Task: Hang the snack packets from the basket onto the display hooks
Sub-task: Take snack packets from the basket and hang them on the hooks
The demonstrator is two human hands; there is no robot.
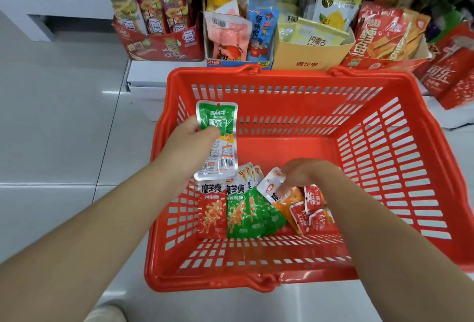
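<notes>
Above the red plastic basket (282, 75), our left hand (193, 138) gripped a green-and-white foil packet (220, 153); inside it, our right hand (305, 173) pinched a white-and-orange packet (271, 185).

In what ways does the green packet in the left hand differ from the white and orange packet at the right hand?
The green packet is held upright above the basket floor by the left hand; the white and orange packet sits tilted, low among other packets, pinched by the right hand. The green packet looks longer than the white and orange packet, which is partly hidden. Both are sealed with pale edges.
</notes>
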